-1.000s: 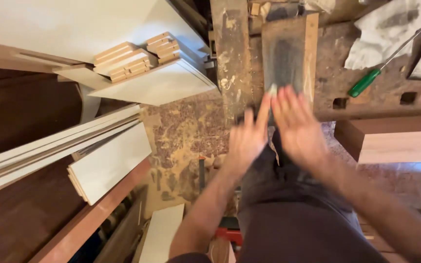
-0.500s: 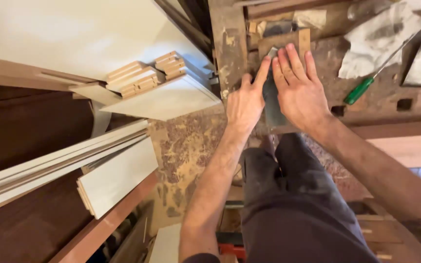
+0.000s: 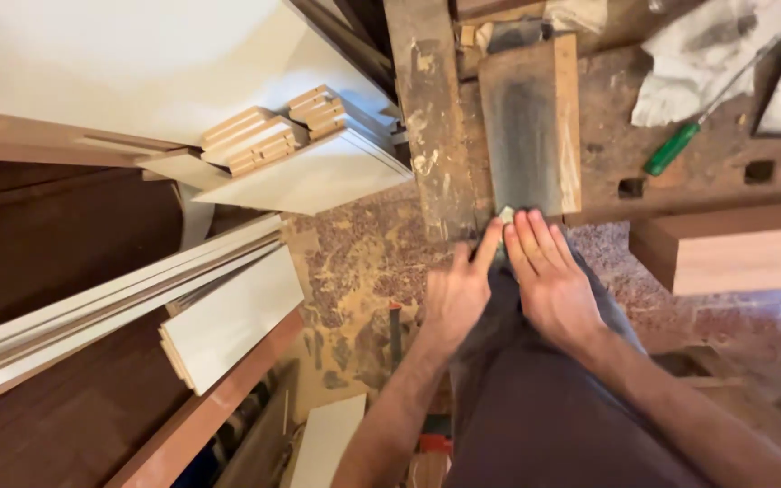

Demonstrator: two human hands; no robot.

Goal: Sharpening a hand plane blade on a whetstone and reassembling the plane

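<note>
Both the left hand and right hand press flat, fingers together, on a small metal blade at the near end of the grey sharpening stone, with a green-handled screwdriver to the stone's right

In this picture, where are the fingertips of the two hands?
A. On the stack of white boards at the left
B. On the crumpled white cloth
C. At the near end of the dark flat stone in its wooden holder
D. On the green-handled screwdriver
C: the left hand and the right hand meet side by side, fingertips pressing a small pale piece at the near end of the dark stone; the green-handled screwdriver lies apart, untouched.
</note>
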